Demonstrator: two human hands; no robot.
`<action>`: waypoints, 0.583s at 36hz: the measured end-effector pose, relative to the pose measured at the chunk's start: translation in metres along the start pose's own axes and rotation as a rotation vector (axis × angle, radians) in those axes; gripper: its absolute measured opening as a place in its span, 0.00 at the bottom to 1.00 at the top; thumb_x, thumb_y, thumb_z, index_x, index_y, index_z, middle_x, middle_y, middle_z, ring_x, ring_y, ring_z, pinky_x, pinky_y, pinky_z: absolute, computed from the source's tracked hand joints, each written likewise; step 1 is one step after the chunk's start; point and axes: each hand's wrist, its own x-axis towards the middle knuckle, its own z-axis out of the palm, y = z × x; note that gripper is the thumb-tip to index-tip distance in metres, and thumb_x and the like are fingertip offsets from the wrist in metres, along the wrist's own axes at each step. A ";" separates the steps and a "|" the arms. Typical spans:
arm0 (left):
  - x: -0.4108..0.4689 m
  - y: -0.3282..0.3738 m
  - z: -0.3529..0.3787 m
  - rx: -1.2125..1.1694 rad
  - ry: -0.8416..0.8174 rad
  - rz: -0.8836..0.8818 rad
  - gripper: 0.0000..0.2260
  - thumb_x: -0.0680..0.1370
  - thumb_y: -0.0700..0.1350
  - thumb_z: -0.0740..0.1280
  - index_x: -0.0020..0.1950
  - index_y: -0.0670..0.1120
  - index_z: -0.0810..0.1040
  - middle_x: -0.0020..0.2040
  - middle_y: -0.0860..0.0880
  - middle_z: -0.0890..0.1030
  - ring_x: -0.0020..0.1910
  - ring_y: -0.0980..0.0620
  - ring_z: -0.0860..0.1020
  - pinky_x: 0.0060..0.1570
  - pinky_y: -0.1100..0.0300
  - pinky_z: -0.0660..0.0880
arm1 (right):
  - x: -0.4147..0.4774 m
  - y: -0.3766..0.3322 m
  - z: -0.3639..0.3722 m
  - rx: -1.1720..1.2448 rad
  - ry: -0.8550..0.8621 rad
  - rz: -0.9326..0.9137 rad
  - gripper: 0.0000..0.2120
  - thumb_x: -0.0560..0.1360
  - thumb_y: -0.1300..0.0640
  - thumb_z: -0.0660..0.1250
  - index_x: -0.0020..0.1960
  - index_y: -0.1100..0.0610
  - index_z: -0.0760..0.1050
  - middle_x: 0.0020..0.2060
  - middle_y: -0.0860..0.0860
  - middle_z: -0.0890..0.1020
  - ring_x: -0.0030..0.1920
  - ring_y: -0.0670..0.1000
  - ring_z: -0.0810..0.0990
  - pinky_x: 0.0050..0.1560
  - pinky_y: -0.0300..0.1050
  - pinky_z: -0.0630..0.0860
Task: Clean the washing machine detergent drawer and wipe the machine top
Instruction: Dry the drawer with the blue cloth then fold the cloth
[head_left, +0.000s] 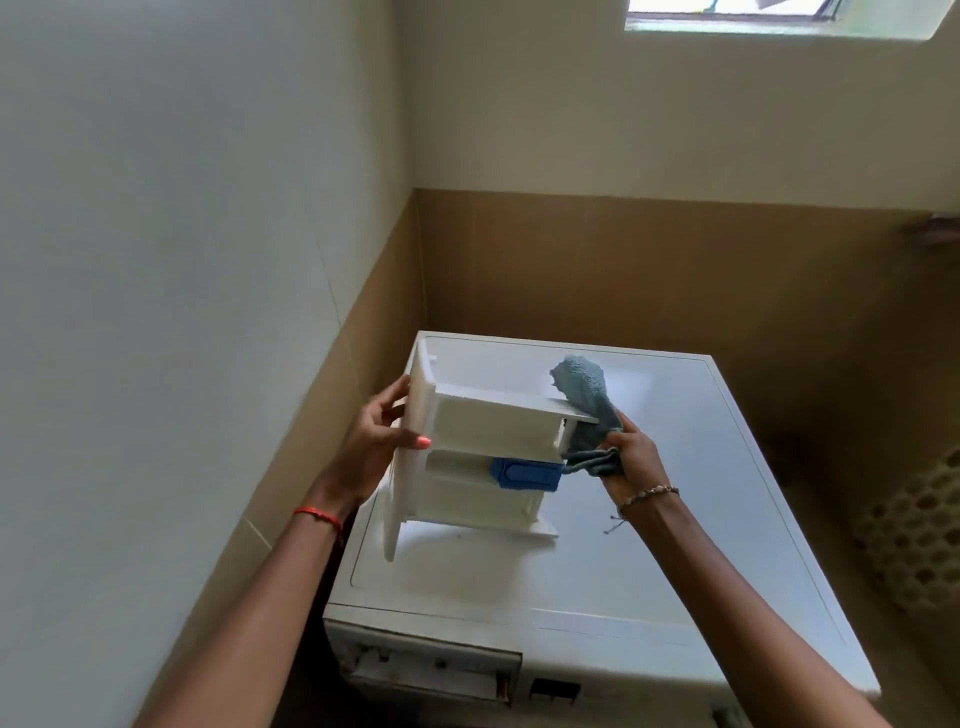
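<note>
Here the left hand (374, 441) grips the sideways-tipped drawer (483, 452), the right hand (631, 457) clutching the cloth (587, 410).

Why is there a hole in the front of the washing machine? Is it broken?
Not broken. The detergent drawer has been pulled out; the left hand holds it tilted above the machine top while the right hand wipes it with a blue cloth. The empty drawer slot looks grimy inside.

Place: a home laundry corner or utility room.
Appliance: a white front-loading washing machine (597, 519) stands in the corner, its drawer slot (426, 670) open.
Walls: tan tiling (623, 270) below, plain paint above.
Light: a small high window (779, 18).
Beside it: a perforated laundry basket (919, 535).
</note>
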 end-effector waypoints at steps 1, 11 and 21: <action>-0.005 -0.002 0.000 -0.018 -0.013 0.015 0.37 0.55 0.38 0.73 0.64 0.53 0.74 0.60 0.47 0.78 0.59 0.46 0.74 0.53 0.55 0.77 | -0.003 0.001 -0.001 0.009 0.000 -0.013 0.29 0.70 0.77 0.45 0.63 0.59 0.70 0.43 0.58 0.76 0.22 0.51 0.74 0.18 0.32 0.65; -0.042 -0.007 -0.015 -0.026 -0.161 -0.015 0.48 0.57 0.32 0.73 0.71 0.60 0.62 0.68 0.46 0.70 0.65 0.39 0.70 0.51 0.53 0.79 | -0.037 0.019 -0.008 0.075 -0.045 -0.035 0.28 0.68 0.78 0.44 0.50 0.56 0.76 0.36 0.59 0.76 0.29 0.53 0.66 0.19 0.33 0.59; -0.045 0.021 -0.012 -0.136 0.047 -0.125 0.19 0.73 0.56 0.64 0.59 0.48 0.77 0.50 0.49 0.83 0.51 0.49 0.78 0.48 0.57 0.73 | -0.068 0.028 -0.009 0.087 -0.060 0.017 0.29 0.68 0.79 0.43 0.49 0.56 0.76 0.34 0.58 0.79 0.25 0.50 0.70 0.19 0.30 0.59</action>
